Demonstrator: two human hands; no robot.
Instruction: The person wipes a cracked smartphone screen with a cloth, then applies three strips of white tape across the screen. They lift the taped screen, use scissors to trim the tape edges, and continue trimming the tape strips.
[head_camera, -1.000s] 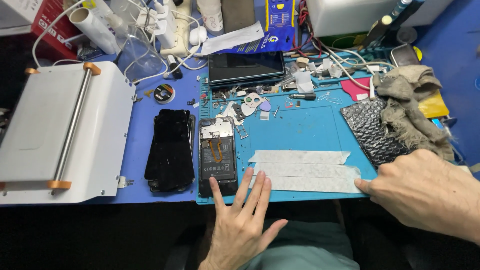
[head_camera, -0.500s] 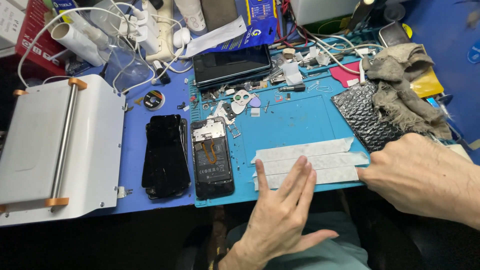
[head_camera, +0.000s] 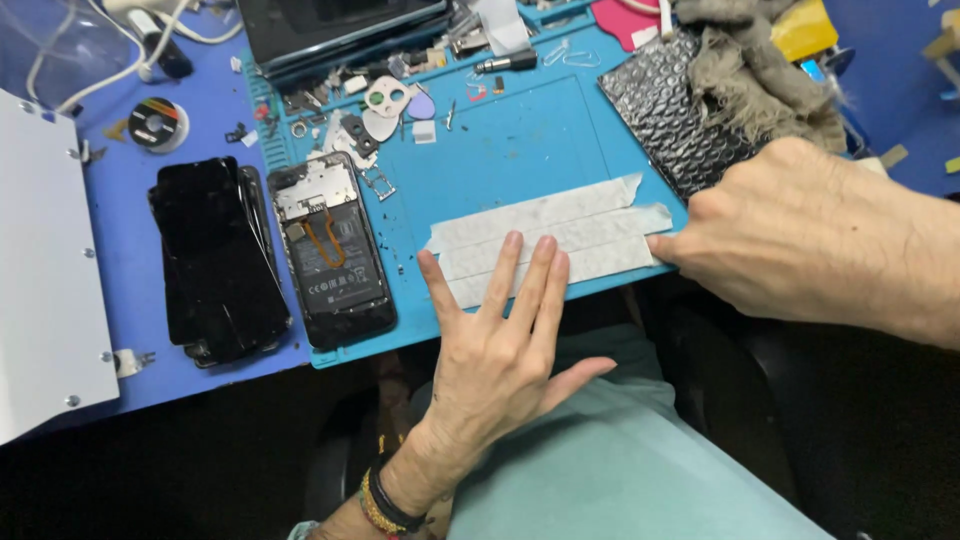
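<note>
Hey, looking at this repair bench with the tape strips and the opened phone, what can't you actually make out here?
1. Head view: the tape strips are partly covered by the left hand; the strip ends by the right hand are hidden under its fingers.
2. The white machine is cut off by the left edge.
3. The dark tray is cut off by the top edge.
4. The small loose parts are too small to identify.

Under the left hand (head_camera: 500, 345) lie pale grey tape strips (head_camera: 550, 235) on a teal work mat (head_camera: 520, 140). Left of it sit a black opened phone (head_camera: 330, 255), a glossy black screen panel (head_camera: 215, 260) and the blue desk (head_camera: 130, 200). Above the right hand (head_camera: 800, 240) lies black bubble wrap (head_camera: 670, 115).
</note>
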